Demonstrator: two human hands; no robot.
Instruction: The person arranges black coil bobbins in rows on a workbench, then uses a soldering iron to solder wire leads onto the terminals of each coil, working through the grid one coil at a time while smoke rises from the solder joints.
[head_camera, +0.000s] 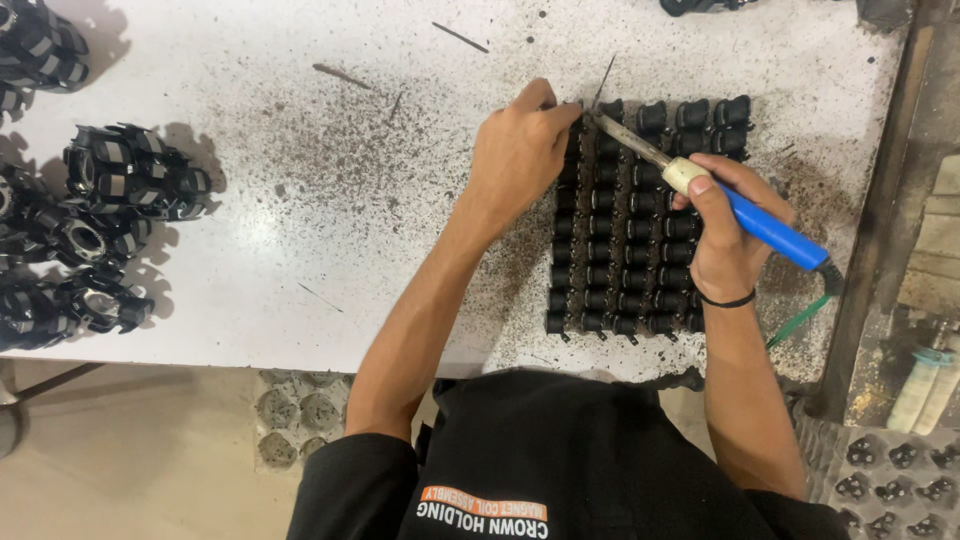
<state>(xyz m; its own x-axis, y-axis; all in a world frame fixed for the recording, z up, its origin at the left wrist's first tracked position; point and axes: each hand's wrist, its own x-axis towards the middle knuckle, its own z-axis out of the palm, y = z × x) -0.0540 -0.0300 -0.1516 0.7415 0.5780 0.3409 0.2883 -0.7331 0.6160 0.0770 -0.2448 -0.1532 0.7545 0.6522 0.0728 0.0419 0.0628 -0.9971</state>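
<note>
Soldering the bobbin rows (640, 220): right hand (722, 235) grips the soldering iron (700, 185), left hand (520, 150) pinches solder wire (604, 78); the next joint needs a steady tip.

Two trays of packing material and one printed mark show here. A grey moulded pulp tray (300, 415) with round cups lies on the floor under the near edge of the white table (300, 230), left of the person. A second grey cupped tray (890, 480) sits at the lower right corner of the view, with small dark parts in its cups. The person's black shirt (560, 460) bears a printed label (485, 510): an orange strip above a line of white lettering.
</note>
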